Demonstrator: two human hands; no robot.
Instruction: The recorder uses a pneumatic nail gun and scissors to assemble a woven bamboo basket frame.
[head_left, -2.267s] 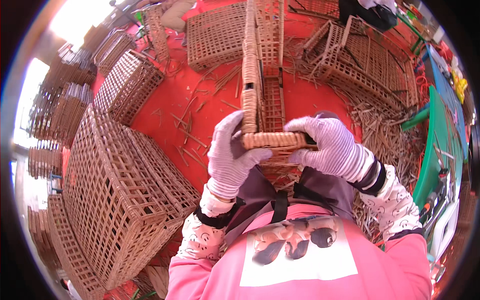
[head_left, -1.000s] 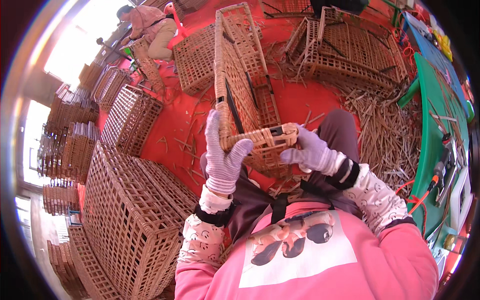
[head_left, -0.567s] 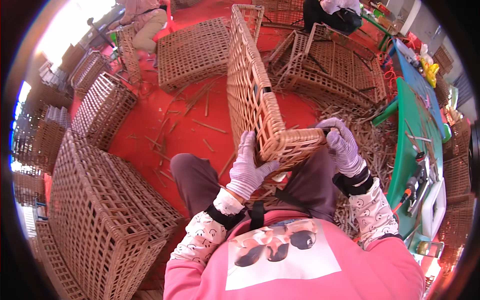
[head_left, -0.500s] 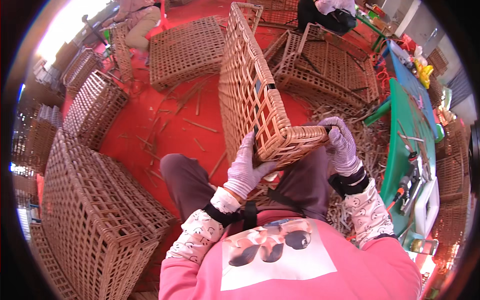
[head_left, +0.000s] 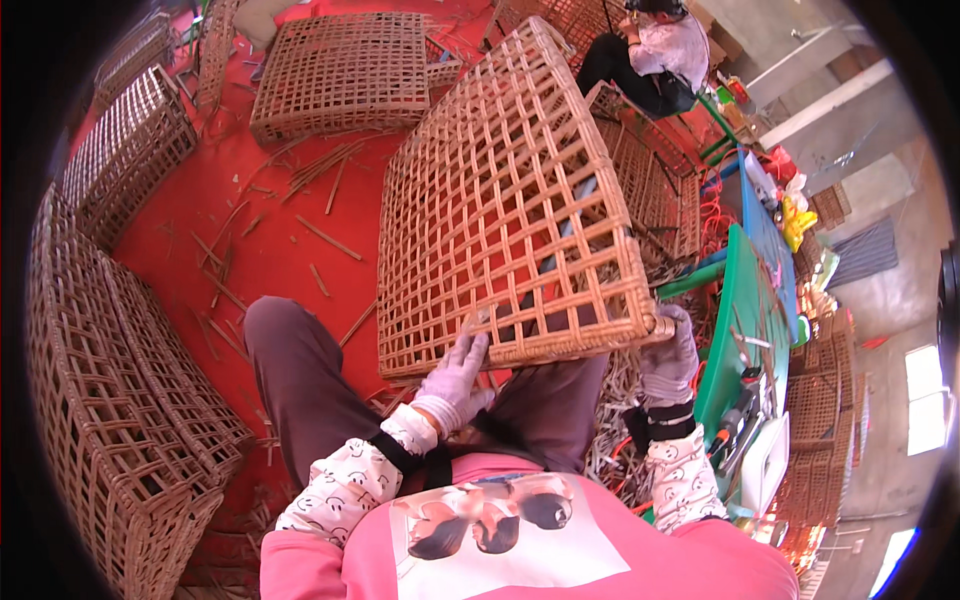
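A brown open-weave wicker basket [head_left: 500, 200] stands tilted in front of my knees, its latticed broad face toward me. My right hand [head_left: 670, 357], in a pale striped glove, is closed round its near right corner. My left hand [head_left: 455, 385], gloved alike, rests against the near lower edge with its fingers stretched out along the weave. Through the lattice, dark and grey parts show, too broken up to name.
Large wicker baskets [head_left: 110, 360] stand at the left, with another basket [head_left: 345, 75] farther off. Cane scraps [head_left: 325, 238] litter the red floor. At the right is a green table [head_left: 735, 330] bearing tools [head_left: 738, 415]. A person [head_left: 650, 60] sits at the far right.
The basket has turned, so its broad latticed face now shows instead of its narrow side. My left hand has shifted down to its near edge; my right hand keeps its corner. The view has swung right.
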